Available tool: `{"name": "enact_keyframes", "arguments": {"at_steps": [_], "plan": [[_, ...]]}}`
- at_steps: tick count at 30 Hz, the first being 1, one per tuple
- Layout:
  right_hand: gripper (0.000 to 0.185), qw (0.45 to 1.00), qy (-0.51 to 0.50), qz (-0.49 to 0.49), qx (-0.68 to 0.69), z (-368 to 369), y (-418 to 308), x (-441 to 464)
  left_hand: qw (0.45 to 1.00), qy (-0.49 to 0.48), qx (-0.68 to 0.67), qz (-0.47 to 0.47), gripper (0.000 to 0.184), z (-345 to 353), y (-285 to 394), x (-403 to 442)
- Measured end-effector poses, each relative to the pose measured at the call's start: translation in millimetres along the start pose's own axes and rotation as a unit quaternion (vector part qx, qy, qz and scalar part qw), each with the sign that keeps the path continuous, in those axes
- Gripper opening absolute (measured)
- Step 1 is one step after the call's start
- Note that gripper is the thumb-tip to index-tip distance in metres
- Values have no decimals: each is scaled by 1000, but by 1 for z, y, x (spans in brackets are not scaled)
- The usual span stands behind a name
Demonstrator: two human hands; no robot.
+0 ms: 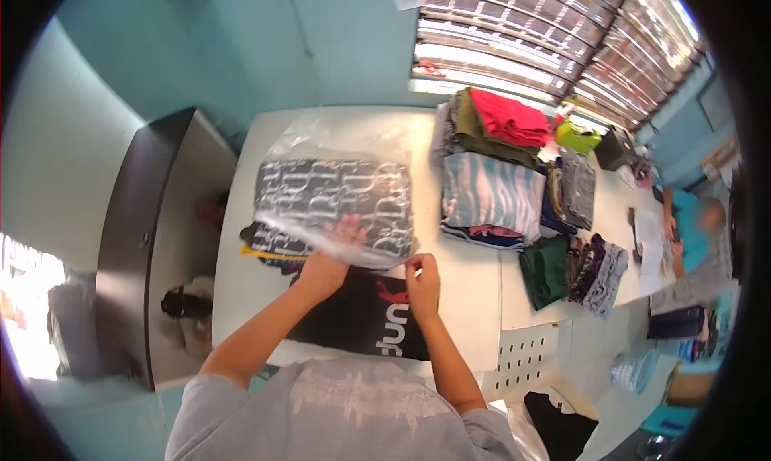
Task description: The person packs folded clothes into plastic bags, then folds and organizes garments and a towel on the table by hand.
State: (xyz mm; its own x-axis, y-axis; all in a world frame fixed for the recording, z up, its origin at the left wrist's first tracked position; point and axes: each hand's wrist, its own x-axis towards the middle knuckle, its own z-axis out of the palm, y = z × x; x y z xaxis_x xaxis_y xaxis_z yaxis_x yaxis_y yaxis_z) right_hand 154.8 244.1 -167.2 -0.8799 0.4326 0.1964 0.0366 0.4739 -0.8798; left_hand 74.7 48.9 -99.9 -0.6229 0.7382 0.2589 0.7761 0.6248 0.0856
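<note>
1. On the counter (466, 300), seen from my head view, a folded patterned cloth (329, 192) lies within a clear plastic bag (301, 140), its mouth edge towards me. A black shirt (345, 312) with white and red lettering lies on the near side, partly beneath the bag.
2. My left hand (345, 232) is open, its fingers spread flat over the cloth and seemingly under the film. Blur and glare keep me from telling exactly how they press.
3. My right hand (424, 278) has a closed, pinching grip on the near right corner of the bag, beside the shirt's lettering.
4. To the right, a striped cloth (494, 192) and a red cloth (514, 116) top the piles, with a dark green cloth (544, 272) nearer me. Further off sits another person (703, 224).
5. As I judge it, a hard tug from my right hand could stretch or split the thin film at that corner. If my left fingers dragged, they could ruck the top layer or catch the plastic. Sliding the bag sideways could rumple the shirt under it, while a loose pinch would let the slippery edge spring away.
</note>
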Motion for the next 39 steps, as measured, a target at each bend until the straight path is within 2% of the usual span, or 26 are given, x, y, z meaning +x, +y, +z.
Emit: {"name": "enact_keyframes", "arguments": {"at_steps": [1, 2, 3, 4, 5, 7, 8, 10, 12, 15, 16, 20, 22, 25, 28, 31, 34, 37, 39], "plan": [[9, 996, -41, 72, -15, 3, 7, -1, 999, -29, -39, 25, 51, 1, 0, -19], [17, 982, -140, 129, 7, 8, 26, -5, 994, -54, -75, 51, 50, 0, -1, -38], [19, 918, -227, 251, 208, 12, 37, -11, 988, -75, -110, 80, 50, -2, -2, -55], [21, 889, -275, 292, 222, 16, 25, -15, 987, -28, -116, 105, 46, -17, 1, -67], [23, 856, -319, 333, 234, 18, 11, -19, 989, 36, -127, 64, 45, -22, -10, -74], [34, 829, -327, 332, 311, 37, -15, -29, 975, 161, -150, -14, 43, -33, -34, -85], [37, 814, -337, 333, 336, 51, -23, -34, 969, 219, -77, -80, 41, -40, -51, -84], [42, 786, -363, 337, 371, 80, -41, -40, 961, 231, 3, -152, 34, -65, -84, -70], [46, 758, -391, 347, 391, 107, -60, -42, 975, 176, -21, -132, 27, -69, -117, -63], [52, 733, -397, 378, 402, 133, -98, -45, 985, 75, -82, -135, 17, -71, -144, -58], [61, 720, -402, 387, 412, 143, -99, -44, 984, 36, -106, -141, 13, -70, -148, -60], [63, 720, -238, 458, 463, 178, -95, -39, 972, 50, -189, -132, 8, -71, -156, -70], [57, 717, -216, 443, 494, 183, -81, -33, 973, 41, -200, -105, 8, -68, -165, -91], [47, 727, -157, 419, 521, 197, -72, -40, 962, 77, -229, -130, 6, -43, -159, -128], [41, 745, -128, 399, 519, 191, -84, -46, 945, 14, -265, -191, 16, -1, -162, -154], [39, 748, -156, 410, 498, 191, -81, -53, 939, 144, -240, -199, 34, 14, -158, -140], [39, 731, -176, 448, 484, 197, -66, -67, 878, 153, -377, -250, 53, 35, -158, -125], [41, 722, -168, 475, 474, 203, -62, -64, 862, 209, -323, -328, 61, 74, -166, -122], [41, 710, -172, 506, 459, 207, -56, -62, 825, 262, -388, -316, 59, 93, -167, -113]]}}
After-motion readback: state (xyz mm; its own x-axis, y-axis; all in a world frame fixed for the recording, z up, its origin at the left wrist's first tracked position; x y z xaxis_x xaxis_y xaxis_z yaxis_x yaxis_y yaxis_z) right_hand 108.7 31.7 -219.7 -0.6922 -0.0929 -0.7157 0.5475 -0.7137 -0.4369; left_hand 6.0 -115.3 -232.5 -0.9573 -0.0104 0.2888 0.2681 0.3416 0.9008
